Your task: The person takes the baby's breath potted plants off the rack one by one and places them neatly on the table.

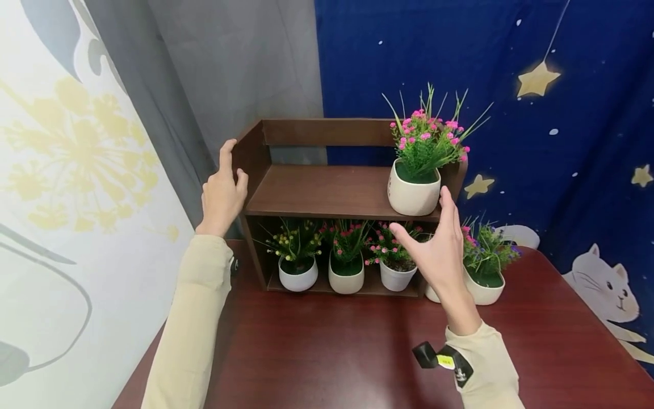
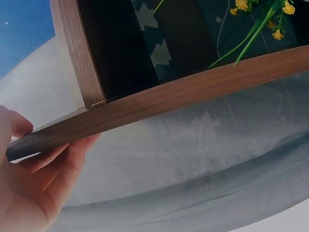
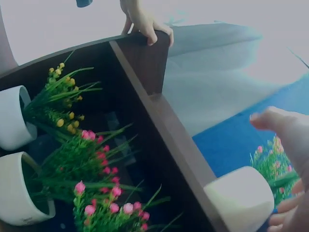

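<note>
A dark brown wooden shelf (image 1: 317, 190) stands on a table. My left hand (image 1: 222, 196) holds the upper part of its left side panel; in the left wrist view, the thumb is on one face of the panel (image 2: 120, 112) and the fingers on the other. On the right end of the top board sits a cream pot (image 1: 414, 196) with pink flowers and long green blades. My right hand (image 1: 441, 253) is beside and in front of that pot, thumb and fingers spread wide; whether a fingertip touches the pot is hard to tell.
In the lower compartment stand a white pot with yellow flowers (image 1: 298, 275), a cream pot with red flowers (image 1: 346, 277) and a white pot with pink flowers (image 1: 397, 278). More potted flowers (image 1: 485, 289) stand right of the shelf on the red-brown table (image 1: 327, 352). Curtains hang behind.
</note>
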A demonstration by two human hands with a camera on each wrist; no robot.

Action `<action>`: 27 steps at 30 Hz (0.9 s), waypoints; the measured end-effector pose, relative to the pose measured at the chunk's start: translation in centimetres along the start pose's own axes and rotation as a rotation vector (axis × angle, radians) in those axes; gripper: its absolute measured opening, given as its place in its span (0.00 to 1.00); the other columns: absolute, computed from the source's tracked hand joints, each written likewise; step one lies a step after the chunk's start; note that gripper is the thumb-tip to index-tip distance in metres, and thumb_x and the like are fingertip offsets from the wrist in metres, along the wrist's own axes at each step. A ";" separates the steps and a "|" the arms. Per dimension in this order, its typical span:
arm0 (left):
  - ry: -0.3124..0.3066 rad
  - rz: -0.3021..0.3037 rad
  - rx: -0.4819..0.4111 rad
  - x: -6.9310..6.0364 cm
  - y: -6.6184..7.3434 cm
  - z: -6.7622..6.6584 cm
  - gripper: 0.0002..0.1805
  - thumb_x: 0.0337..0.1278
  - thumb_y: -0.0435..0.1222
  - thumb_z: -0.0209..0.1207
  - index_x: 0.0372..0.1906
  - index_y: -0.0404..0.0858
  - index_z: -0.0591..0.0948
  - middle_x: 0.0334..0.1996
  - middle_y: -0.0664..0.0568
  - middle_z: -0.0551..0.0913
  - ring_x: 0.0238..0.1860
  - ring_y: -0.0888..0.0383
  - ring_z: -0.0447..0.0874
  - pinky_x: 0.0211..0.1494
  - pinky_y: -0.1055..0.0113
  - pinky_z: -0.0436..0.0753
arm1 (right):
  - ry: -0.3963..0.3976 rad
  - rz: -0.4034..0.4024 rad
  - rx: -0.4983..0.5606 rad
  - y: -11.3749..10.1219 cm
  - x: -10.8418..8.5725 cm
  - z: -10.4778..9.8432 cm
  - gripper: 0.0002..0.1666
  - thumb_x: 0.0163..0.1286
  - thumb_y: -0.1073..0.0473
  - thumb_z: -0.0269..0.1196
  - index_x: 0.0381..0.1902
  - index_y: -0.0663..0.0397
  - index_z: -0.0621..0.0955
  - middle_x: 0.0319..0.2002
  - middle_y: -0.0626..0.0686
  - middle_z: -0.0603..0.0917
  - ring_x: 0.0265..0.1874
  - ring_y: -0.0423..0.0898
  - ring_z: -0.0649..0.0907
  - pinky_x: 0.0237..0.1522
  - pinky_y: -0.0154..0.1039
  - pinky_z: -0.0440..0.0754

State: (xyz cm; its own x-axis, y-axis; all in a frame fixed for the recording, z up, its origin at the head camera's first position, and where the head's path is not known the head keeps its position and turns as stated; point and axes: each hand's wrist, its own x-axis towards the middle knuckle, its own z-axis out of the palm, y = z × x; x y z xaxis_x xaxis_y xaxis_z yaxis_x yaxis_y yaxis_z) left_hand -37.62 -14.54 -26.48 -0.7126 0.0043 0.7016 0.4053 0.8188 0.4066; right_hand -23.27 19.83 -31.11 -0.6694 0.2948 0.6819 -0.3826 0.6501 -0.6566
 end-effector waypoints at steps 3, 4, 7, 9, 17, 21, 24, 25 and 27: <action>-0.011 0.010 0.000 0.0 0.0 0.1 0.29 0.67 0.38 0.40 0.71 0.57 0.53 0.10 0.47 0.63 0.07 0.51 0.56 0.12 0.61 0.56 | 0.040 0.025 -0.054 -0.2 0.8 0.7 0.60 0.50 0.43 0.70 0.72 0.54 0.52 0.69 0.56 0.57 0.66 0.53 0.60 0.60 0.55 0.60; -0.009 0.012 0.000 0.1 0.0 0.2 0.29 0.67 0.38 0.40 0.71 0.57 0.53 0.11 0.47 0.63 0.07 0.51 0.56 0.12 0.61 0.56 | 0.051 0.036 -0.063 -0.2 1.0 1.0 0.60 0.51 0.43 0.70 0.72 0.55 0.51 0.69 0.57 0.55 0.67 0.53 0.59 0.61 0.54 0.59; -0.005 0.022 -0.002 0.1 -0.1 0.3 0.29 0.67 0.38 0.40 0.71 0.57 0.53 0.10 0.47 0.63 0.08 0.51 0.56 0.12 0.61 0.57 | 0.046 0.079 -0.106 0.1 1.8 1.7 0.59 0.54 0.45 0.68 0.72 0.59 0.47 0.70 0.61 0.52 0.68 0.54 0.56 0.63 0.54 0.56; -0.003 0.024 -0.002 0.1 -0.2 0.2 0.29 0.66 0.38 0.41 0.71 0.57 0.53 0.10 0.47 0.63 0.07 0.51 0.56 0.12 0.61 0.57 | 0.033 0.100 -0.124 0.4 2.2 2.2 0.59 0.56 0.48 0.68 0.72 0.61 0.46 0.69 0.63 0.52 0.68 0.56 0.56 0.63 0.53 0.56; 0.005 0.037 -0.006 0.1 -0.6 0.0 0.29 0.66 0.37 0.42 0.70 0.56 0.54 0.11 0.47 0.62 0.07 0.51 0.56 0.12 0.61 0.57 | 0.112 0.071 -0.140 1.2 3.4 3.9 0.54 0.56 0.53 0.68 0.70 0.66 0.50 0.65 0.66 0.57 0.64 0.59 0.62 0.61 0.52 0.59; 0.012 0.033 -0.003 0.1 -0.5 0.1 0.29 0.66 0.37 0.42 0.70 0.55 0.54 0.11 0.47 0.62 0.08 0.51 0.56 0.12 0.61 0.57 | 0.164 0.101 -0.114 1.2 3.8 4.3 0.49 0.56 0.53 0.68 0.68 0.64 0.55 0.61 0.64 0.61 0.57 0.61 0.69 0.55 0.54 0.66; 0.016 0.034 -0.002 0.1 -0.5 0.2 0.29 0.66 0.37 0.42 0.70 0.55 0.55 0.11 0.47 0.62 0.08 0.51 0.56 0.12 0.61 0.57 | 0.179 0.144 -0.109 1.2 4.0 4.5 0.49 0.55 0.50 0.69 0.66 0.62 0.57 0.59 0.63 0.62 0.53 0.62 0.71 0.52 0.55 0.68; 0.019 0.035 -0.003 0.1 -0.5 0.2 0.29 0.66 0.36 0.42 0.70 0.55 0.55 0.11 0.47 0.62 0.08 0.51 0.56 0.12 0.60 0.57 | 0.181 0.153 -0.114 1.1 4.1 4.5 0.49 0.54 0.49 0.69 0.66 0.61 0.57 0.59 0.62 0.63 0.53 0.62 0.72 0.51 0.55 0.68; 0.024 0.038 -0.003 0.1 -0.5 0.2 0.29 0.66 0.36 0.42 0.70 0.55 0.55 0.11 0.47 0.62 0.08 0.51 0.56 0.12 0.60 0.57 | 0.181 0.162 -0.129 1.1 4.2 4.7 0.49 0.53 0.47 0.69 0.65 0.60 0.58 0.59 0.62 0.64 0.53 0.62 0.72 0.51 0.55 0.69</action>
State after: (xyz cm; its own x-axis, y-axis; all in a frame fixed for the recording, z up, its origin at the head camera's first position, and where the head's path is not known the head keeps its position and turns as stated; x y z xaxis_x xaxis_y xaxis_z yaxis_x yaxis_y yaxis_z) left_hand -38.04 -14.83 -26.78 -0.6827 0.0222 0.7304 0.4339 0.8166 0.3807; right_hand -29.53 18.55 -30.48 -0.5861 0.5153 0.6252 -0.1879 0.6642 -0.7235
